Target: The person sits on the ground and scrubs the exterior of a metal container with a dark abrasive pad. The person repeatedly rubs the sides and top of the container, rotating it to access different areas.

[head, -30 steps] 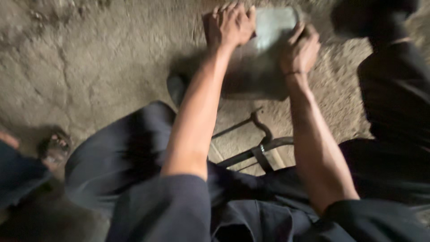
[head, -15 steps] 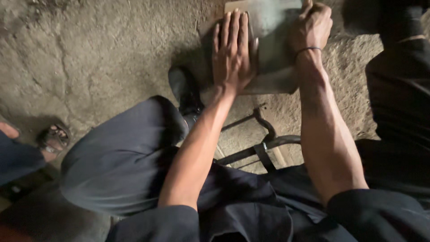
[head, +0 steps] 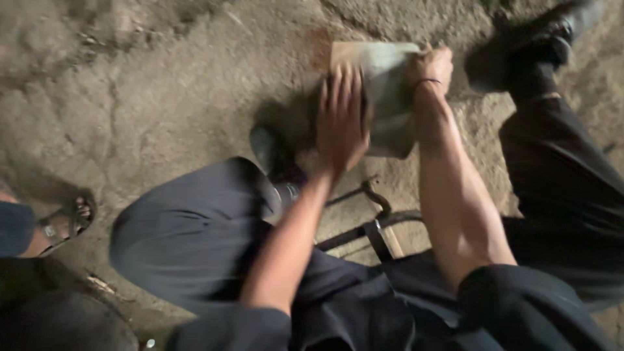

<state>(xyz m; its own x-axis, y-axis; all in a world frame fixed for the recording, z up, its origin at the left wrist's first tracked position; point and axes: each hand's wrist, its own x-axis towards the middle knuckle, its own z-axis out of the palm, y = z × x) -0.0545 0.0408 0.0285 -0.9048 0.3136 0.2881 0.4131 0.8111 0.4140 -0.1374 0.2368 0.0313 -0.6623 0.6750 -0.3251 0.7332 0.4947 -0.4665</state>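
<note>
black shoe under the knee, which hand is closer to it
Left. The left hand lies flat just right of the black shoe; the right hand grips the grey slab farther away.

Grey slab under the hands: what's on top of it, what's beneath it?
On the grey slab lie the left hand, flat and open, and the right hand gripping its far edge. Beneath it only rough concrete floor shows around its edges; whatever is directly under it is covered.

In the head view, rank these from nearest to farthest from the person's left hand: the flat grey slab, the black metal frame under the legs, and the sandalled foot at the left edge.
1. flat grey slab: under the left hand, which lies flat on it.
2. black metal frame: below the hand, between the knees.
3. sandalled foot: far left edge, another person's.
</note>
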